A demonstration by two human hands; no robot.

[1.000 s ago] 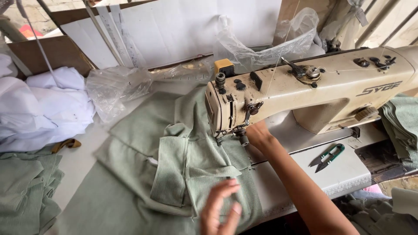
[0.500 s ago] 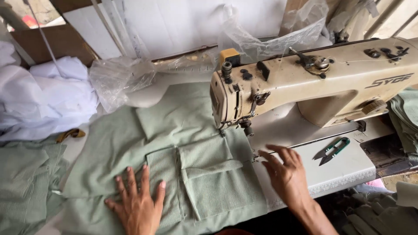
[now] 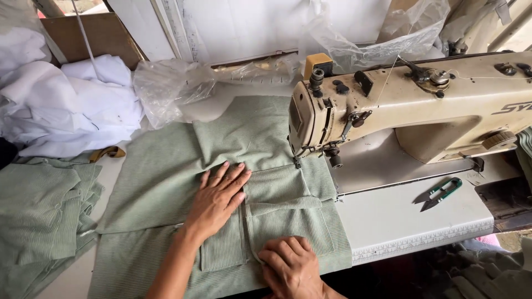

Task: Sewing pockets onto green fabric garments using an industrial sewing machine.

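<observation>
Head view: two hands flat on green cloth beside the sewing machine

Head camera looks down on a white sewing table (image 3: 410,221). A pale green ribbed cloth piece with a sewn pocket (image 3: 166,171) lies spread over the left and middle part of the table, from the front edge up to the back. Its right side reaches under the needle end of the cream-coloured industrial sewing machine (image 3: 410,105), which stands along the right back part of the table.

The left hand (image 3: 219,199) lies palm down on the cloth, near the middle, with the fingers spread and pressed flat on the upper edge of the pocket. The right hand (image 3: 289,264) is at the front edge of the table, just beside the pocket's lower right part. Its fingers are curled and close together on the cloth; I cannot tell if they pinch a fold or only press on it.

Small thread snips with green handles (image 3: 438,194) lie on the bare table at the right, well apart from both hands. A pile of folded green cloth pieces (image 3: 39,216) lies at the left edge. White fabric in a heap (image 3: 66,111) sits at the back left corner, and crumpled clear plastic bags (image 3: 166,88) lie behind the cloth near the back edge.
</observation>
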